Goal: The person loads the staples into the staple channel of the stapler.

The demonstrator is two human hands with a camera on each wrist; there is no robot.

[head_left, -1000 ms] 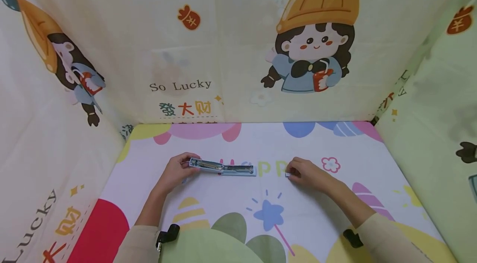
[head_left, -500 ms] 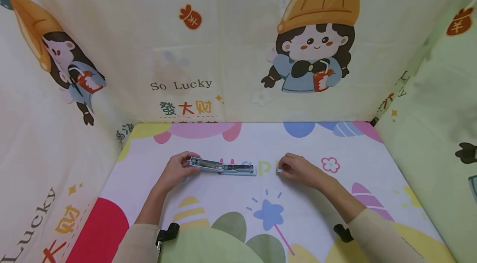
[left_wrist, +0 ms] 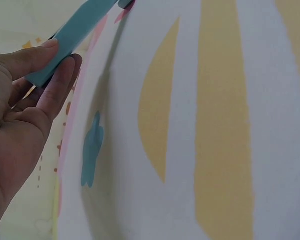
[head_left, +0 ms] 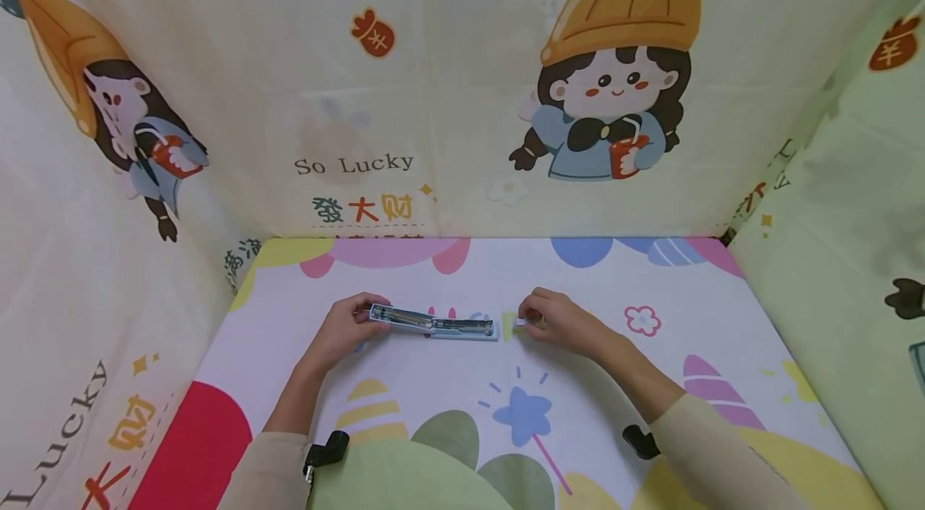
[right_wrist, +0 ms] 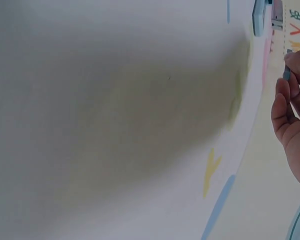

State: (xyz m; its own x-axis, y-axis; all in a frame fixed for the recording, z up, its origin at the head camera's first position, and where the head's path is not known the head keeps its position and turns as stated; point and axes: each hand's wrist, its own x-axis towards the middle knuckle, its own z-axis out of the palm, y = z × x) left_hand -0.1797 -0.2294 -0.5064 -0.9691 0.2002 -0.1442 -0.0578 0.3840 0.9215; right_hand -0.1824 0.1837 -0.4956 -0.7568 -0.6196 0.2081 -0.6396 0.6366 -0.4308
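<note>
A light blue stapler lies opened out flat in the head view, its metal inside facing up. My left hand pinches its left end between thumb and fingers, holding that half tilted up off the table. The left wrist view shows the blue cover in that grip. My right hand pinches a small grey strip of staples between thumb and fingertips, just right of the stapler's right end. In the right wrist view, the stapler's end appears at the top.
A printed cloth with colourful shapes covers the table. Patterned fabric walls stand at the back and on both sides. Black wrist mounts sit at both sleeves.
My right hand has moved left with the strip of staples, closer to the stapler's right end. The left hand and the stapler have stayed in place.
</note>
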